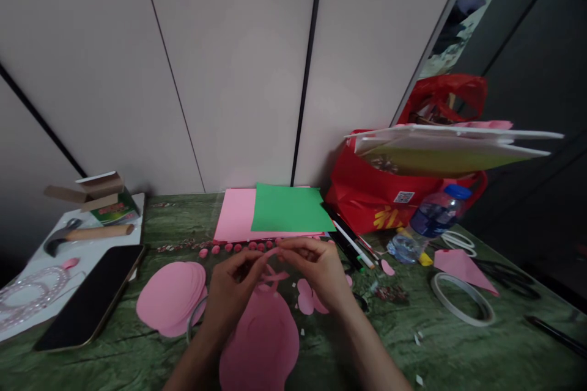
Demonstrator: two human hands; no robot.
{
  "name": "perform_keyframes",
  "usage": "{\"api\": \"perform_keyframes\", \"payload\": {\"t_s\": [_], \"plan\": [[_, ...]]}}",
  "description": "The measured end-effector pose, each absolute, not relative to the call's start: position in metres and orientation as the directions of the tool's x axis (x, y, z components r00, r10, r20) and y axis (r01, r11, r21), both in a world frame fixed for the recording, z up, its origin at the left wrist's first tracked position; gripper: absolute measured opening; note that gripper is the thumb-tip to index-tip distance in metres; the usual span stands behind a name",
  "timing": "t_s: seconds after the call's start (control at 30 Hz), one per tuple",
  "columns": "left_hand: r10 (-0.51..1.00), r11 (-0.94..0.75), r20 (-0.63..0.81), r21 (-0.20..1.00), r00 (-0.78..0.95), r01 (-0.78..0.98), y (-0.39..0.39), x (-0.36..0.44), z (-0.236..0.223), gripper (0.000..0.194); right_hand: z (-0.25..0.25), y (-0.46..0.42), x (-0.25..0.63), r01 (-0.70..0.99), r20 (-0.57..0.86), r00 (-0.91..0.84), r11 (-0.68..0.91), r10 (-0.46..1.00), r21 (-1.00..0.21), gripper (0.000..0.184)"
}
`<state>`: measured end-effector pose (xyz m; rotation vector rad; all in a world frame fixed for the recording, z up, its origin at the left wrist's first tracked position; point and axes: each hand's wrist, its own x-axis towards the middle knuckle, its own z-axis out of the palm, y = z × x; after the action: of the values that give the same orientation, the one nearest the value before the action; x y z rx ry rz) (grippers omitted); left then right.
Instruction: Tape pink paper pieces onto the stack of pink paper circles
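Note:
Between my two hands stretches a narrow pink paper strip, raised above the table. My left hand pinches its left end, and my right hand pinches the other end. Looser curled pink strips hang just below the fingers. Under my hands lies a large rounded pink paper piece. To the left of my left hand is a stack of pink paper rounds, overlapping a tape roll that my wrist partly hides. Small pink petal shapes rest beside my right wrist. A row of small pink rolled pieces runs behind my hands.
Green and pink paper sheets lie at the back. On the left are a phone, a hammer, beads and an opened box. On the right stand a red bag and water bottle, near a tape roll.

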<state>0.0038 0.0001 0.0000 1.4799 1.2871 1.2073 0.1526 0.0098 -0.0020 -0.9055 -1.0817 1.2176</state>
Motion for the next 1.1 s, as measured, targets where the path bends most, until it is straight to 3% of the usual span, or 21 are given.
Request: {"api": "perform_keyframes", "payload": {"t_s": [0.63, 0.9, 1.1], "plan": [[0.991, -0.026, 0.021, 0.999, 0.131, 0.043, 0.0, 0.003, 0.005, 0.022, -0.005, 0.011, 0.156, -0.247, 0.132, 0.089, 0.15, 0.987, -0.957, 0.014], [0.995, 0.013, -0.014, 1.0, 0.097, 0.01, 0.0, 0.003, 0.005, 0.021, 0.002, 0.008, 0.16, -0.217, 0.15, 0.017, 0.15, 0.989, -0.965, 0.019], [0.956, 0.088, -0.09, 0.996, 0.279, 0.02, -0.007, 0.006, 0.011, 0.023, 0.007, 0.006, 0.164, -0.248, 0.169, 0.067, 0.18, 0.983, -0.952, 0.016]]}}
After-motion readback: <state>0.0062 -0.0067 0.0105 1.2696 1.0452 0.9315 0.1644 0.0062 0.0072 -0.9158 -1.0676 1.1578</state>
